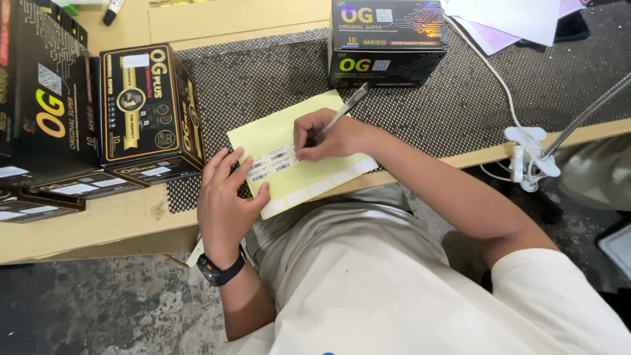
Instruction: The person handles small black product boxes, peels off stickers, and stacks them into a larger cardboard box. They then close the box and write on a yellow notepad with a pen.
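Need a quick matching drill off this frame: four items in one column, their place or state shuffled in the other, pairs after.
Items:
1. right hand
2. left hand
3. black wristwatch
4. white clip lamp

Places or states:
A. clamped on the table's front edge, far right
B. holds a pen, tip at the barcode labels
C. lies flat on the left edge of the yellow label sheet
D. worn around the left wrist

Pairs: 1-B, 2-C, 3-D, 4-A
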